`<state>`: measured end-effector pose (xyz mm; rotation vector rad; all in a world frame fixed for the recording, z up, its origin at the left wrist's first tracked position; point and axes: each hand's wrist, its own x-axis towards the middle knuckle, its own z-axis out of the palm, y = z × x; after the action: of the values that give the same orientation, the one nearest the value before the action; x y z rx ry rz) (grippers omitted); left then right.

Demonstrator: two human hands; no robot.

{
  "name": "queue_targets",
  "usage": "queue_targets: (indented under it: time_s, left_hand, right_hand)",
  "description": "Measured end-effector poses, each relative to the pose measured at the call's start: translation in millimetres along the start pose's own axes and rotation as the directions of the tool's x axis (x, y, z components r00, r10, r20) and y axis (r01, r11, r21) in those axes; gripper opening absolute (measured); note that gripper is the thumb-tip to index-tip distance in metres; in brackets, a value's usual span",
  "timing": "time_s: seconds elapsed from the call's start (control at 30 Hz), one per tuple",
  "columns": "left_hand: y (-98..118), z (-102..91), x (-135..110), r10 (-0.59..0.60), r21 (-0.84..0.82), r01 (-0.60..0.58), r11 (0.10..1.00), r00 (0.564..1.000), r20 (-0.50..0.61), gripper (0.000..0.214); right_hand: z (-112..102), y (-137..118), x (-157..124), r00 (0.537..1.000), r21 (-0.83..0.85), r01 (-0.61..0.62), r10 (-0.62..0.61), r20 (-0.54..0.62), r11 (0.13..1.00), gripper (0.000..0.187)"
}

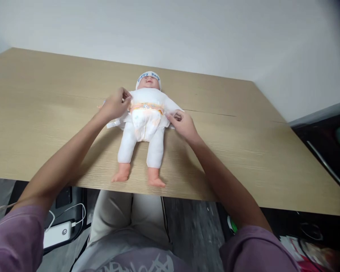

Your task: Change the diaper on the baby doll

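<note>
A baby doll [155,153] in a white suit and a lettered white headband [149,74] lies on its back, feet toward me. A white diaper [145,122] with an orange patterned waistband sits around its hips, and the diaper's side flaps spread out on both sides. At the waistband's left end, my left hand [117,104] is closed in a pinch on the diaper's edge. My right hand [183,122] pinches the diaper's edge on the other side, beside the doll's sleeve. The fingers partly hide what lies between them.
The doll lies on a wooden table [229,151] against a pale wall [170,34]. Below the front edge at left, a white power bank [57,235] with cables rests on a black seat. Dark equipment [325,139] stands at the right.
</note>
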<state>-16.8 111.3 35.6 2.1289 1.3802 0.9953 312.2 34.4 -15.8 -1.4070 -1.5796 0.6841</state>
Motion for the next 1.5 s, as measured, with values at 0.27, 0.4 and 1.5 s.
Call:
queue_targets:
  time_s: [0.27, 0.4, 1.5]
  left_hand:
    - [85.9, 32.6, -3.5, 0.39, 0.163, -0.408, 0.899, 0.912, 0.128, 0.038]
    - [93.8, 53.6, -8.9, 0.395, 0.186, -0.438, 0.88, 0.89, 0.227, 0.041]
    - [80.3, 67.1, -12.7, 0.338, 0.27, -0.392, 0.879, 0.913, 0.228, 0.064]
  right_hand:
    - [-6.9, 22.0, -33.7, 0.981, -0.449, 0.125, -0.179, -0.08, 0.885, 0.024]
    - [-3.4, 26.7, -29.6, 0.992, -0.48, 0.032, -0.086, -0.09, 0.877, 0.028]
    - [32.9, -27.9, -35.5, 0.91, -0.103, 0.396, -0.405, -0.09, 0.913, 0.041]
